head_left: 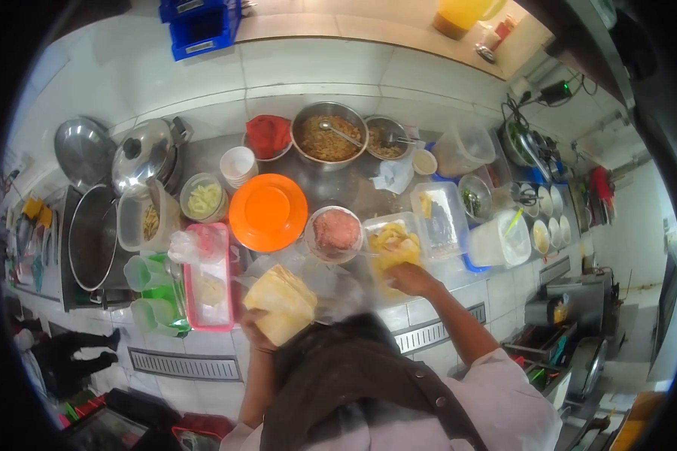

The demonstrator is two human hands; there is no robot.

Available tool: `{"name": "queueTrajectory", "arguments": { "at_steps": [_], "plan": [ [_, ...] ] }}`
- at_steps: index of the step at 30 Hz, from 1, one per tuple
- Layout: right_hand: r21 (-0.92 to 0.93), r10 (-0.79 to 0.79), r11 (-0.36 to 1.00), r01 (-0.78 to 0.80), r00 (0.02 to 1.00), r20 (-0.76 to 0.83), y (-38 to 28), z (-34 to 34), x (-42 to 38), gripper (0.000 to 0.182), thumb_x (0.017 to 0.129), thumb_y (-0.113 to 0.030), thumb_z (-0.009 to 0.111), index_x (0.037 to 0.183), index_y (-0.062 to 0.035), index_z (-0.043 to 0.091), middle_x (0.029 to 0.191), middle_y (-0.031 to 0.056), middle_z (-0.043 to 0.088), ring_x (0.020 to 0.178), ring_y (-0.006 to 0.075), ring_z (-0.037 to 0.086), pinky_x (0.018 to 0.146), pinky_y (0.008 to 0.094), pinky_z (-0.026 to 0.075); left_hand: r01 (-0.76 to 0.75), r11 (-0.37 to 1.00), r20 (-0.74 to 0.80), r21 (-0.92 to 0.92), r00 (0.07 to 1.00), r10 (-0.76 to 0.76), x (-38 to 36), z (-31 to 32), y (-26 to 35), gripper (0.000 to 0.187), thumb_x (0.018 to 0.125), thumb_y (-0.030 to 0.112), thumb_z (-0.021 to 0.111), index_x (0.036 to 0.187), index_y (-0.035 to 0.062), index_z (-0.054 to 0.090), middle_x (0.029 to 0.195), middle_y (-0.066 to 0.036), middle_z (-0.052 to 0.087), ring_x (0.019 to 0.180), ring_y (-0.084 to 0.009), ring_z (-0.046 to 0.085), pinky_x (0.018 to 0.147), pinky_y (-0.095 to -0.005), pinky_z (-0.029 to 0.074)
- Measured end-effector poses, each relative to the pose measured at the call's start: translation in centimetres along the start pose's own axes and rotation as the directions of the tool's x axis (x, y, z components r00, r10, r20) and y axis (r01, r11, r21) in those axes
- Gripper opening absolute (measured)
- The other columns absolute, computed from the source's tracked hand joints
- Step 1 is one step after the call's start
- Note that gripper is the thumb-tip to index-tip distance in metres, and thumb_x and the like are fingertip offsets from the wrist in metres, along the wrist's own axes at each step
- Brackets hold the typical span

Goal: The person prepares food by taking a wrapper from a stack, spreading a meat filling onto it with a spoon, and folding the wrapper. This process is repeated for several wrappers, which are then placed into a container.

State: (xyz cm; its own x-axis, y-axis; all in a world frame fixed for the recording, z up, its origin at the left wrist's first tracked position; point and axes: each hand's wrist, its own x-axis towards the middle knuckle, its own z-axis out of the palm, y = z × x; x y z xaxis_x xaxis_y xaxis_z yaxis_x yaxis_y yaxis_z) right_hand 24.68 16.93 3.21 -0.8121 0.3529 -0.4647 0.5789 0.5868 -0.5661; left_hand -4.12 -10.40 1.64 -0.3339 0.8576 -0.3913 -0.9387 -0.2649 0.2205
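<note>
A thick stack of pale yellow square sheets (280, 304) is held by my left hand (257, 331), with the fingers around its lower left side. My right hand (412, 279) reaches to the near edge of a clear container of yellow pieces (395, 242); its fingertips are too small and blurred to make out. Between the hands, a clear plastic sheet (338, 289) lies on the counter. Just beyond it stands a bowl of pink ground meat (336, 229). An orange lid (268, 212) is to the left of the meat.
A pink tray (229, 286) and green-based containers (154, 316) stand at left. Behind are a steel bowl of brown filling (329, 135) and a lidded pot (144, 158). At right are a clear tub (500, 240) and small cups (555, 225). A person in dark clothes (68, 353) is far left.
</note>
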Motion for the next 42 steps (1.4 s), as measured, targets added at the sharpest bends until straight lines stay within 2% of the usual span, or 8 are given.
{"name": "queueTrajectory", "arguments": {
  "at_steps": [3, 5, 15, 20, 32, 36, 38, 42],
  "plan": [
    [-0.388, 0.035, 0.918, -0.085, 0.990, -0.133, -2.0, -0.9, 1.1, 0.019, 0.083, -0.008, 0.062, 0.101, -0.0068, 0.069, 0.097, 0.0170, 0.067, 0.097, 0.0337, 0.064, 0.082, 0.0462, 0.049, -0.056, 0.998, -0.052, -0.019, 0.997, 0.055, 0.0, -4.9, 0.0, 0.067, 0.072, 0.011, 0.055, 0.137, -0.0034, 0.047, 0.130, -0.023, 0.059, 0.116, -0.0418, 0.060, 0.100, -0.0549, 0.050],
    [-0.406, -0.154, 0.909, -0.093, 0.831, -0.535, -5.4, -2.1, 2.0, 0.018, 0.080, -0.009, 0.063, 0.097, -0.0072, 0.068, 0.098, 0.0134, 0.064, 0.096, 0.0322, 0.061, 0.079, 0.0470, 0.047, -0.066, 0.997, -0.040, -0.048, 0.997, 0.064, -0.8, -2.6, 0.6, 0.067, 0.072, 0.011, 0.055, 0.138, -0.0033, 0.047, 0.130, -0.023, 0.059, 0.117, -0.0419, 0.060, 0.100, -0.0552, 0.050],
    [-0.650, -0.444, 0.760, 0.015, 0.742, -0.502, -5.5, -0.5, 10.0, 0.018, 0.081, -0.012, 0.059, 0.097, -0.0082, 0.068, 0.101, 0.0101, 0.066, 0.099, 0.0246, 0.058, 0.083, 0.0419, 0.044, -0.075, 0.993, 0.076, -0.093, 0.994, 0.082, -1.3, -0.4, 2.7, 0.076, 0.069, 0.011, 0.057, 0.142, -0.0033, 0.042, 0.133, -0.026, 0.055, 0.121, -0.0452, 0.055, 0.103, -0.0578, 0.047],
    [-0.420, -0.175, 0.905, 0.065, 0.958, -0.228, -6.9, -2.2, 9.0, 0.018, 0.084, -0.011, 0.058, 0.097, -0.0028, 0.067, 0.093, 0.0167, 0.068, 0.093, 0.0368, 0.066, 0.078, 0.0487, 0.051, -0.119, 0.988, 0.027, -0.101, 0.992, 0.123, -1.0, -1.6, 2.9, 0.075, 0.069, 0.011, 0.057, 0.141, -0.0032, 0.043, 0.133, -0.025, 0.055, 0.120, -0.0441, 0.056, 0.100, -0.0567, 0.049],
    [-0.360, 0.147, 0.905, -0.228, 0.960, -0.238, -12.7, 4.2, 10.4, 0.023, 0.092, -0.008, 0.047, 0.107, 0.0077, 0.057, 0.112, 0.0302, 0.057, 0.076, 0.0420, 0.068, 0.061, 0.0488, 0.055, -0.019, 0.991, 0.051, -0.133, 0.998, 0.026, 1.7, -2.4, 3.1, 0.068, 0.072, 0.010, 0.057, 0.139, 0.0004, 0.046, 0.130, -0.021, 0.058, 0.118, -0.0411, 0.059, 0.100, -0.0555, 0.050],
    [-0.371, 0.076, 0.917, -0.148, 0.976, -0.202, -10.8, 5.1, 9.0, 0.027, 0.093, -0.008, 0.047, 0.112, 0.0094, 0.053, 0.110, 0.0314, 0.057, 0.077, 0.0430, 0.068, 0.062, 0.0515, 0.055, -0.004, 0.988, 0.022, -0.155, 1.000, 0.007, 1.8, -2.9, 3.0, 0.069, 0.072, 0.010, 0.057, 0.139, -0.0008, 0.046, 0.132, -0.022, 0.057, 0.119, -0.0413, 0.059, 0.101, -0.0552, 0.049],
    [-0.288, -0.258, 0.944, 0.163, 0.909, -0.329, -7.6, 5.0, 9.3, 0.029, 0.094, -0.008, 0.045, 0.117, 0.0095, 0.050, 0.111, 0.0318, 0.056, 0.078, 0.0455, 0.067, 0.065, 0.0545, 0.054, -0.009, 0.988, 0.025, -0.154, 1.000, 0.013, 1.8, -3.3, 3.0, 0.069, 0.072, 0.010, 0.057, 0.140, -0.0007, 0.045, 0.132, -0.022, 0.057, 0.119, -0.0412, 0.059, 0.101, -0.0550, 0.049],
    [-0.241, -0.097, 0.970, 0.010, 0.930, -0.355, -10.1, 2.5, 9.0, 0.031, 0.095, -0.011, 0.044, 0.120, 0.0061, 0.050, 0.110, 0.0305, 0.057, 0.078, 0.0477, 0.066, 0.070, 0.0566, 0.053, -0.011, 0.992, 0.015, -0.124, 1.000, 0.013, 2.2, -3.8, 2.8, 0.072, 0.073, 0.011, 0.058, 0.142, -0.0003, 0.042, 0.135, -0.023, 0.055, 0.120, -0.0419, 0.058, 0.102, -0.0562, 0.049]
  ]
}}
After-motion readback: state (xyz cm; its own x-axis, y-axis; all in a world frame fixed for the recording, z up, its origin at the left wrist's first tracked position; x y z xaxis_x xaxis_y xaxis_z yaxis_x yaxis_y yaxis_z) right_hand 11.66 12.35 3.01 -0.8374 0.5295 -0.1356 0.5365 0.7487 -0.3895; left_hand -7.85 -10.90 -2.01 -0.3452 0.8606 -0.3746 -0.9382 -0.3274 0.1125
